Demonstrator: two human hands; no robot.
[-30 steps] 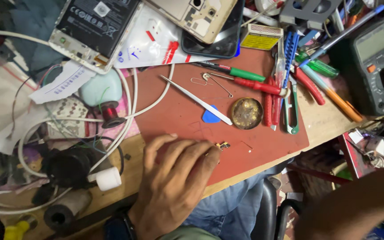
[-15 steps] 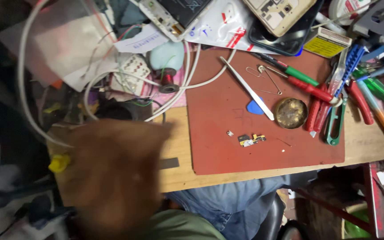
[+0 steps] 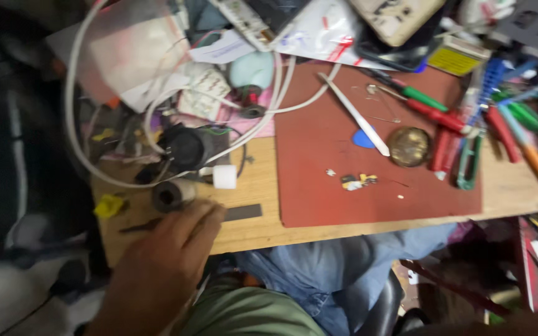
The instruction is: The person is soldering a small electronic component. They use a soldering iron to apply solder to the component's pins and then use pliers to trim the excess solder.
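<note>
My left hand lies on the wooden bench near its front left edge, fingers stretched out. Its fingertips rest at the end of a dark flat strip. A thin dark tool pokes out to the left from under the fingers. Just beyond the fingertips sit a black roll and a small white cylinder. I see nothing gripped in the hand, though the picture is blurred. My right hand is out of view.
A red mat covers the bench's middle, with a tiny yellow-black part, a round brass tin, a white spudger and a blue pick. Screwdrivers crowd the right. White cable loops at left.
My left hand has left the red mat and moved left to the bench's front left corner. The view has swung left with it.
</note>
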